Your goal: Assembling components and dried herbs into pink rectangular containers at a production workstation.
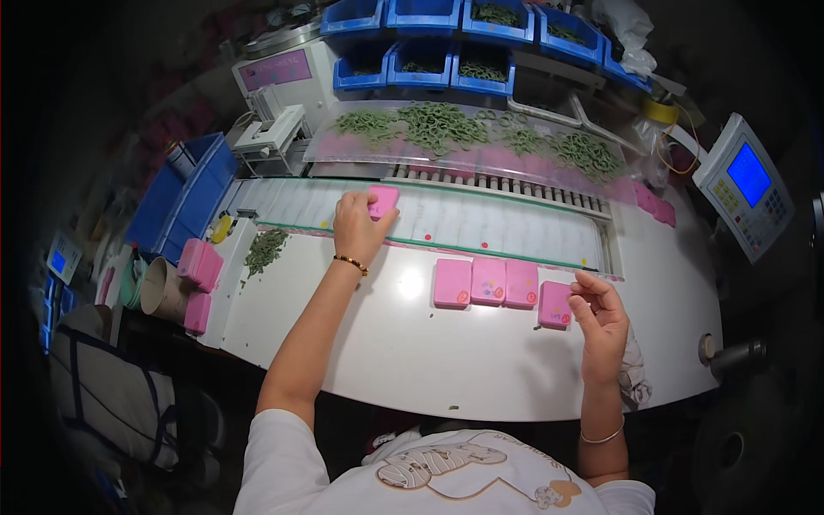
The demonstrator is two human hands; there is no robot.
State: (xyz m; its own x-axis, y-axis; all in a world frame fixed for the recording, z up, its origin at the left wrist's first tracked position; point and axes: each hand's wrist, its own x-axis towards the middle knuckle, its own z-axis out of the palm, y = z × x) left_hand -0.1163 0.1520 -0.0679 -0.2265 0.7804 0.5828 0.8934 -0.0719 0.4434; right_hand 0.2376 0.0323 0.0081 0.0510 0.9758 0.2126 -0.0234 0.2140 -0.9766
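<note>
My left hand reaches forward over the white segmented track, fingers closed round a pink rectangular block. To the right, my right hand is held with thumb and fingers apart, nothing visible between them. Its fingertips are close to the right edge of another pink block; whether they touch it I cannot tell. Left of that block, three similar pink blocks lie side by side on the white table, near the track's front edge. Small coloured marks show on their tops.
Green ring-shaped pieces lie heaped on a clear tray beyond the track. Blue bins stand above. Small green bits are piled at left, near more pink blocks and a blue crate. A control panel stands at right.
</note>
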